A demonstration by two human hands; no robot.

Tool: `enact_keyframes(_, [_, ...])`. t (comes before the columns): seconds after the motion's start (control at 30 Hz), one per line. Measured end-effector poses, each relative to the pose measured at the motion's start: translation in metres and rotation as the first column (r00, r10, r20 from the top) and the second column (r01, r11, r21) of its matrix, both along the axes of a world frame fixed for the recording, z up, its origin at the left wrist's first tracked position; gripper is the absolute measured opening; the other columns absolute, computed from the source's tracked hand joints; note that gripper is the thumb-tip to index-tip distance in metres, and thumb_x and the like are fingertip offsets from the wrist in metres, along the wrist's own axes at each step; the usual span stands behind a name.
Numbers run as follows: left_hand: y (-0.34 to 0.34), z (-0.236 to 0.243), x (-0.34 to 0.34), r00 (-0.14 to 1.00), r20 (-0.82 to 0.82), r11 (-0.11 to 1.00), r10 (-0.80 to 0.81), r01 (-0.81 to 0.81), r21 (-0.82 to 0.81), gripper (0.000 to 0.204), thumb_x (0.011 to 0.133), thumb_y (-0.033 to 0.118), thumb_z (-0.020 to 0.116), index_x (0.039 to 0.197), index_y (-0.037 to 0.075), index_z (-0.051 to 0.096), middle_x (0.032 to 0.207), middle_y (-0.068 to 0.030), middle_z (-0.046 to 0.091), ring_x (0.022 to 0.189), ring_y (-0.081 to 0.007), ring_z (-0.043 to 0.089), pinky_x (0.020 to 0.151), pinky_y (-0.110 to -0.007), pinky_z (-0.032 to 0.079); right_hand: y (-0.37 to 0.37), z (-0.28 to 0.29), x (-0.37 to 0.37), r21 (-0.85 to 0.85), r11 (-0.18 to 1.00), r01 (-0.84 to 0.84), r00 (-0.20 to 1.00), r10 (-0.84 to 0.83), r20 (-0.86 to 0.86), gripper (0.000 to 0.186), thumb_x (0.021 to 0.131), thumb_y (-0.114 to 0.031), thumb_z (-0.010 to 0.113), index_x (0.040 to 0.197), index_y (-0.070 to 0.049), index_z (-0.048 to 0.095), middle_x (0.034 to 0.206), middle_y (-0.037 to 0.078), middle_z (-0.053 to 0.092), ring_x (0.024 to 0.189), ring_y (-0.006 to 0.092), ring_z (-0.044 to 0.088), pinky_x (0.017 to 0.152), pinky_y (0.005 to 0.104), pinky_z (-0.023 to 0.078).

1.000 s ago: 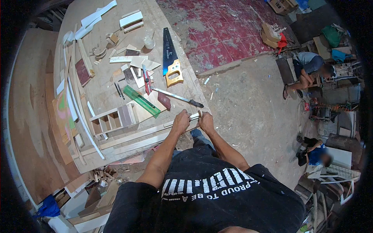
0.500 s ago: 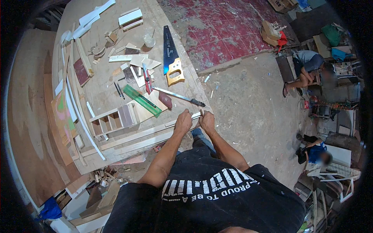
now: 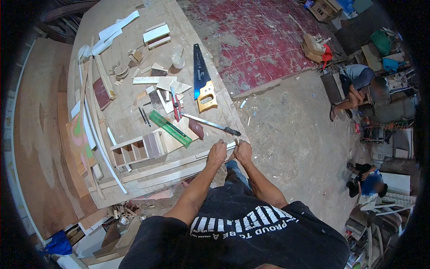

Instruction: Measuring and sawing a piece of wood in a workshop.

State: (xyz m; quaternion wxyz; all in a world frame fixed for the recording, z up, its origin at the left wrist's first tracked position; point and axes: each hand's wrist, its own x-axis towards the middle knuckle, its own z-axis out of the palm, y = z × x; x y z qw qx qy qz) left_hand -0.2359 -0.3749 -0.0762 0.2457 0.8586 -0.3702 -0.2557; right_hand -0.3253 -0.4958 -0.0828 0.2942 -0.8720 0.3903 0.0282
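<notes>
A: Change over the last second?

B: Slight. The view has tipped, so everything sits lower in it. Against the handsaw (image 3: 201, 78), both hands keep their place, nearer the wearer than its handle. My reading: work stays at one spot, no new piece taken up.

A: Grip?

B: Left hand (image 3: 218, 153) closed on a pale strip (image 3: 230, 146); its white end shows between the hands, on the wearer's side of the handsaw. Right hand (image 3: 243, 152) closed, apparently pinching a small brown piece (image 3: 236, 142) at that end. What kind of piece, cannot tell.

A: Surface?

B: Worn wooden table (image 3: 181, 33). Between handsaw and hands, a narrow pale-bladed tool (image 3: 210, 124), dark handle. Left of the handsaw: red cutter (image 3: 175, 104), green ruler-like piece (image 3: 168, 127), offcuts (image 3: 174, 84), clear cup (image 3: 178, 61). Farther left and nearer the wearer, a compartment box (image 3: 139, 149).

A: Room?

B: Right of the handsaw, red tiled floor (image 3: 251, 45) and grey concrete (image 3: 286, 125), chips scattered. Well off to the right, two other people: one in a grey top (image 3: 354, 71), one in blue (image 3: 371, 183).
</notes>
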Motion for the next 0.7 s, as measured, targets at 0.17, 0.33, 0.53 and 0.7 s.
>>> enact_keyframes(0.17, [-0.002, 0.003, 0.001, 1.000, 0.012, 1.000, -0.014, 0.014, 0.008, 0.013, 0.080, -0.004, 0.057, 0.088, -0.005, 0.067, 0.102, -0.0229, 0.060, 0.092, -0.0405, 0.066, 0.081, -0.047, 0.055, 0.000, -0.006, 0.000, -0.033, 0.999, 0.003, 1.000, -0.004, -0.031, 0.017, 0.078, -0.012, 0.062, 0.087, 0.003, 0.066, 0.092, 0.026, 0.064, 0.087, 0.0436, 0.065, 0.076, 0.0507, 0.053])
enact_keyframes(0.33, [-0.004, 0.010, 0.001, 1.000, 0.028, 0.999, -0.006, 0.005, 0.034, 0.012, 0.080, -0.004, 0.057, 0.087, -0.006, 0.067, 0.104, -0.0230, 0.061, 0.094, -0.0407, 0.066, 0.082, -0.047, 0.056, 0.002, -0.013, 0.000, -0.058, 0.998, 0.041, 0.997, -0.037, 0.070, 0.022, 0.080, -0.017, 0.059, 0.082, 0.004, 0.065, 0.087, 0.028, 0.065, 0.083, 0.0446, 0.064, 0.076, 0.0506, 0.052])
enact_keyframes(0.53, [0.000, 0.000, 0.001, 0.999, 0.053, 1.000, 0.002, -0.001, -0.009, 0.011, 0.079, -0.003, 0.058, 0.086, -0.006, 0.066, 0.102, -0.0239, 0.061, 0.093, -0.0423, 0.065, 0.081, -0.048, 0.054, 0.004, -0.004, 0.004, -0.009, 0.998, 0.070, 0.997, -0.069, 0.045, 0.035, 0.080, -0.029, 0.065, 0.083, 0.005, 0.067, 0.088, 0.028, 0.065, 0.083, 0.0444, 0.065, 0.076, 0.0498, 0.052])
enact_keyframes(0.7, [0.002, -0.009, 0.000, 0.999, 0.049, 1.000, -0.003, 0.004, -0.022, 0.010, 0.077, -0.003, 0.058, 0.084, -0.006, 0.064, 0.099, -0.0247, 0.060, 0.092, -0.0434, 0.064, 0.080, -0.049, 0.053, 0.000, -0.004, 0.003, 0.020, 0.994, 0.104, 0.991, -0.105, 0.087, 0.042, 0.077, -0.036, 0.071, 0.081, 0.005, 0.067, 0.087, 0.029, 0.066, 0.081, 0.0449, 0.065, 0.074, 0.0503, 0.052])
